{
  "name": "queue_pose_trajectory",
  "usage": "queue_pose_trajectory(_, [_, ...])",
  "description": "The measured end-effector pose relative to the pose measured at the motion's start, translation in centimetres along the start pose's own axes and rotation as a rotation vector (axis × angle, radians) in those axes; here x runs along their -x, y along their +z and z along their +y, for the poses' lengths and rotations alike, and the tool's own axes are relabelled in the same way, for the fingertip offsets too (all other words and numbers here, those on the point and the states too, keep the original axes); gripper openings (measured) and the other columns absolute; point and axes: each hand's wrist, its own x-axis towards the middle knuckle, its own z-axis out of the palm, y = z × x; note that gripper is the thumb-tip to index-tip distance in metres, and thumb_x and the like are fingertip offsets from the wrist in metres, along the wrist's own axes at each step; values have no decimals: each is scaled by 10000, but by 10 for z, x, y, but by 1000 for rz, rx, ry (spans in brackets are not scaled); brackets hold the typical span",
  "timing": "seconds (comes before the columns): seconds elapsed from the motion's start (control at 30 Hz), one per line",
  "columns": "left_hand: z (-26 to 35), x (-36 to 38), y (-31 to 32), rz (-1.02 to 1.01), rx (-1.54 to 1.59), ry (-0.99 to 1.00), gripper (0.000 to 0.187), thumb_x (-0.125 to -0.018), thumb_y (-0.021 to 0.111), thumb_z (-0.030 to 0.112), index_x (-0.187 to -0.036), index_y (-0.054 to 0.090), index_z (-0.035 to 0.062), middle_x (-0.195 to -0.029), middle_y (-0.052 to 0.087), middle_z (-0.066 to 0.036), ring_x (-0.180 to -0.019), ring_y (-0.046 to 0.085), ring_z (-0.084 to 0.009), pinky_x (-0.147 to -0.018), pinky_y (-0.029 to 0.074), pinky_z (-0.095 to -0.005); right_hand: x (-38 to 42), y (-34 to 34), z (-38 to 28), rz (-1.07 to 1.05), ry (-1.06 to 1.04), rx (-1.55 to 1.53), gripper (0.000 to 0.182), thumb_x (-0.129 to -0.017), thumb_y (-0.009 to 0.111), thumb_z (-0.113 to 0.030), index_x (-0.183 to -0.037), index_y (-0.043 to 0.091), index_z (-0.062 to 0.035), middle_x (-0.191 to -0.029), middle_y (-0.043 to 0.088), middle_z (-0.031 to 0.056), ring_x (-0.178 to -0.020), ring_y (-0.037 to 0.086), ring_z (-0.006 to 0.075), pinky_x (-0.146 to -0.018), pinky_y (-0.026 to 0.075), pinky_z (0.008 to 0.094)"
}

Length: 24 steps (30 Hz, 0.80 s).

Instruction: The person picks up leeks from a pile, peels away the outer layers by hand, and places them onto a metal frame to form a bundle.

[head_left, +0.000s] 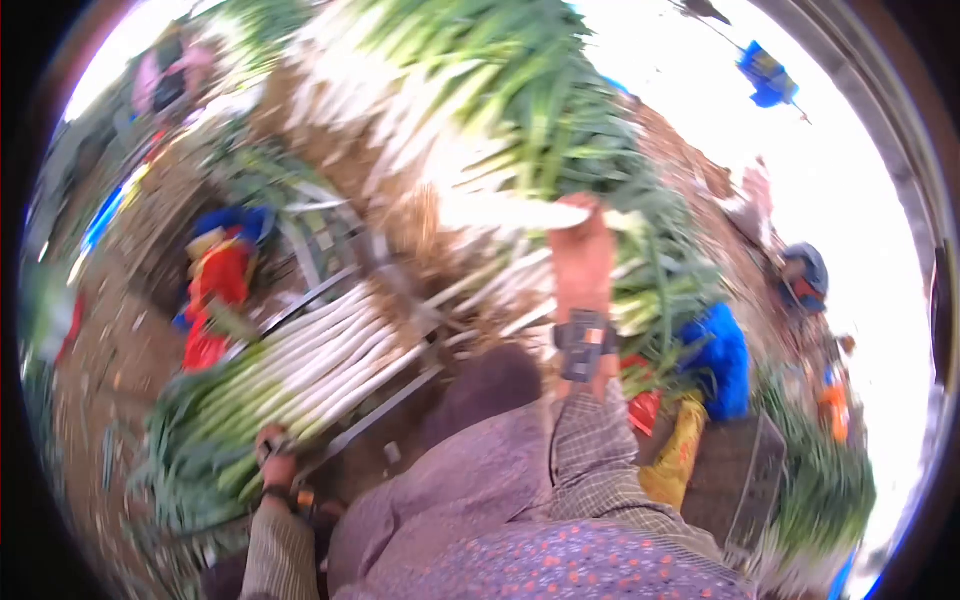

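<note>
1. Gripping one leek (500, 213) at two o'clock in the head view: the right hand (583, 230), closed around it!
2. Beyond, towards twelve, sprawls the leek heap (480, 100).
3. Down at eight, the left hand (276, 447) sits beside the leek row (315, 365); its grip, I can't tell.
4. Looks like single-leek handling; the next move calls for steady, level control.

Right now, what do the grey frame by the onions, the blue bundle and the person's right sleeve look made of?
Frame: probably metal, dull grey; its bars look straight and thin.
Blue bundle: perhaps plastic, finish unclear; bright and bunched, but blur leaves cloth possible.
Right sleeve: most likely matte woven cloth, as it shows checks and folds.
</note>
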Motion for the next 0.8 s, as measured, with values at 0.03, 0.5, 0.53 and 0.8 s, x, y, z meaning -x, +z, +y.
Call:
queue_pose_trajectory(0.03, [3,-2,-4,9,49,-18,182,-767,601,82,-949,602,62,-950,599,-159,-938,568,-374,-855,469,-454,3,46,20,-37,1,-38,287,-1052,379,-244,-912,515,-33,-859,539,75,-847,546,235,-854,466,377])
queue_pose_trajectory(0.5, [70,-34,-94,-89,337,-352,367,-715,626,134,-1077,608,84,-1047,608,-130,-1048,545,-348,-953,414,-448,137,180,301,-1010,365,1042,530,-895,655,-72,-1389,463,-55,-990,624,54,-802,610,111,-702,522,264])
queue_pose_trajectory(0.53, [72,-36,-99,-74,342,-354,367,-718,604,118,-1083,607,83,-1058,605,-133,-1055,538,-354,-960,410,-451,134,167,325,-1131,221,1085,511,-880,668,-58,-1364,504,-55,-1051,649,59,-867,628,119,-746,526,268])
queue_pose_trajectory(0.8, [69,-41,-102,-95,446,-425,411,-701,611,135,-1105,595,60,-1086,596,-144,-1068,526,-364,-973,397,-466,170,39,464,-1668,382,1641,531,-795,708,-132,-1304,569,-193,-1129,657,101,-1042,624,308,-883,517,382])
